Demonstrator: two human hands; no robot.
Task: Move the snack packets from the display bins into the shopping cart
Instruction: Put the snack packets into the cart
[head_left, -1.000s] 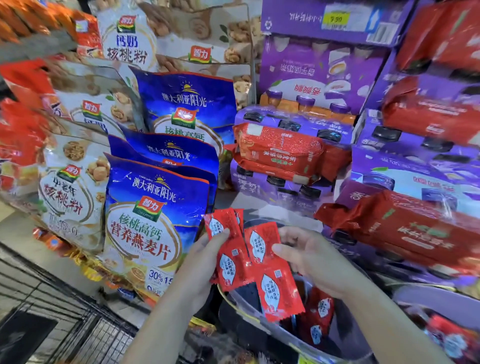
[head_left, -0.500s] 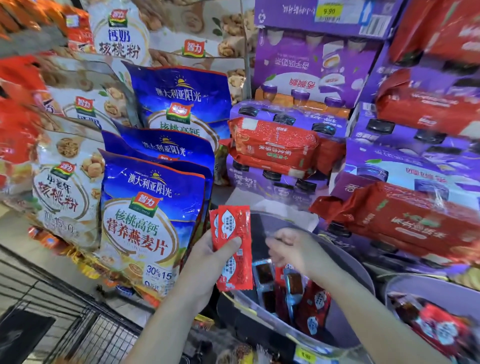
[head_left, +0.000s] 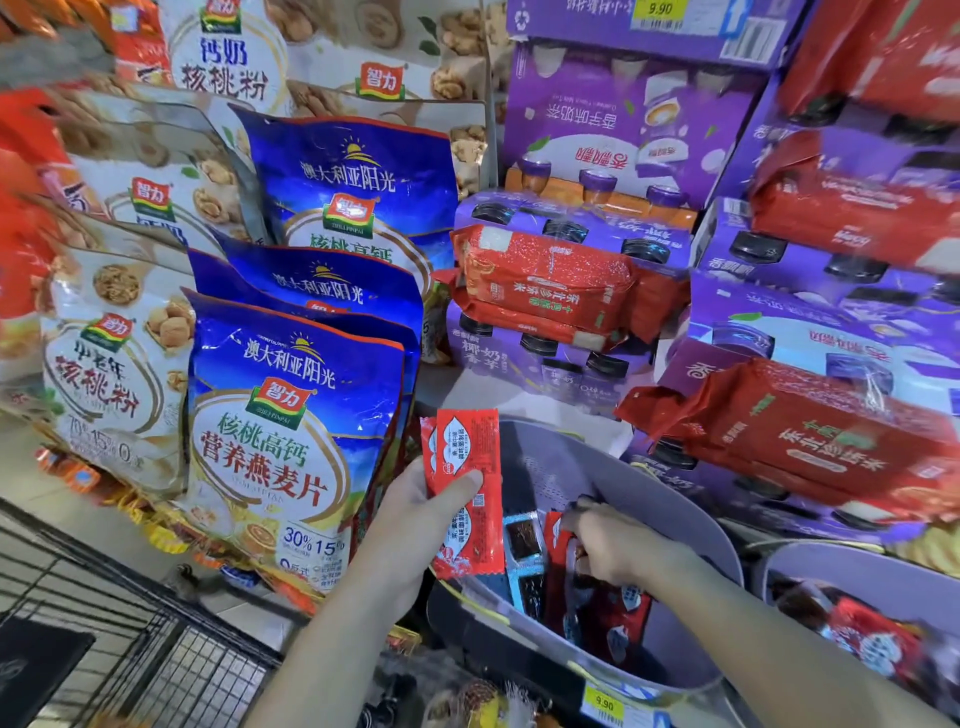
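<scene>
Snack packets (head_left: 608, 618) in grey bin (head_left: 561, 467), blue bags (head_left: 291, 415) beside, cart (head_left: 156, 654) lower left.

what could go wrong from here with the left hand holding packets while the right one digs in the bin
The left hand holds the stacked red foil snack packets mostly by a thumb pinch; that grip may let one slip outside the round grey plastic bin.
The black wire shopping cart sits low to the left, so a careless toss might miss it.
</scene>
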